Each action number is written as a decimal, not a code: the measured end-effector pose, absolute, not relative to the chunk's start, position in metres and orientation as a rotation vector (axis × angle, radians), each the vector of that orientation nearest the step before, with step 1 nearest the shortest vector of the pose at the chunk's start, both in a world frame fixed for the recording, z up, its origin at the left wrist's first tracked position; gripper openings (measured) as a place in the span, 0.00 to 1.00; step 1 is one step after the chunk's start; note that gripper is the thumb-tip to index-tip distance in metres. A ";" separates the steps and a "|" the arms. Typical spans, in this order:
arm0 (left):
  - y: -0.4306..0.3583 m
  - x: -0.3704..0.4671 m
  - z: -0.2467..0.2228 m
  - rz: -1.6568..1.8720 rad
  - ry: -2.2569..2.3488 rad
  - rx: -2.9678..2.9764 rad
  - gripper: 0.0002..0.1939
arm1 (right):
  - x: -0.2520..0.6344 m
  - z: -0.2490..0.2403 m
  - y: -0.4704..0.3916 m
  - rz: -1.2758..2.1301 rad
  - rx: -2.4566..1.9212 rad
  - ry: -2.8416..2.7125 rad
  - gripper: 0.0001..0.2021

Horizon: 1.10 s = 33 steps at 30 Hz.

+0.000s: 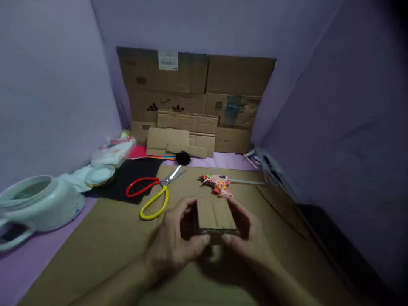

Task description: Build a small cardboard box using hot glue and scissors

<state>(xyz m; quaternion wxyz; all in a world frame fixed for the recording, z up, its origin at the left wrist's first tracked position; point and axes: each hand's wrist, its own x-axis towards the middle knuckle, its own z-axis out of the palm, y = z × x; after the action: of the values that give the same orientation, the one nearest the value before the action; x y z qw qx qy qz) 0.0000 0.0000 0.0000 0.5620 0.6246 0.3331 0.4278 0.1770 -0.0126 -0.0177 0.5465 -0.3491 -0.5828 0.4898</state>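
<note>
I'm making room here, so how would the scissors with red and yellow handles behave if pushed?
The scissors would likely slide, not roll, since they lie flat. Spread handles may swing about the pivot. Metal blades look stiff.

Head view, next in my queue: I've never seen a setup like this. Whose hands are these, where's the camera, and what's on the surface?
No machine here: a person works with two bare hands, the left hand and the right hand. The single picture comes from a camera worn on that person's head, looking forward and down. Together the hands hold a small cardboard block. Beneath them lies a large cardboard sheet. Beyond them are scissors with one red and one yellow handle, and a flower-patterned piece. At the picture's left stands a pale teapot.
</note>
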 end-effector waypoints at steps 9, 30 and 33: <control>-0.004 -0.004 0.000 1.022 0.786 1.525 0.23 | 0.176 -0.019 -0.012 1.135 -0.819 -1.393 0.29; -0.004 0.001 0.001 1.077 0.754 1.365 0.22 | 0.174 -0.022 -0.013 1.137 -0.844 -1.323 0.28; -0.003 -0.001 0.000 1.070 0.767 1.281 0.23 | 0.174 -0.022 -0.013 1.149 -0.844 -1.319 0.27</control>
<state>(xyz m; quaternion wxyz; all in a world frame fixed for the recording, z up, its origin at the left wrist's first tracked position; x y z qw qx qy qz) -0.0006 -0.0032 0.0002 0.6071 0.5540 0.3320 0.4630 0.1743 -0.0134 -0.0224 0.5644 -0.3588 -0.5607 0.4883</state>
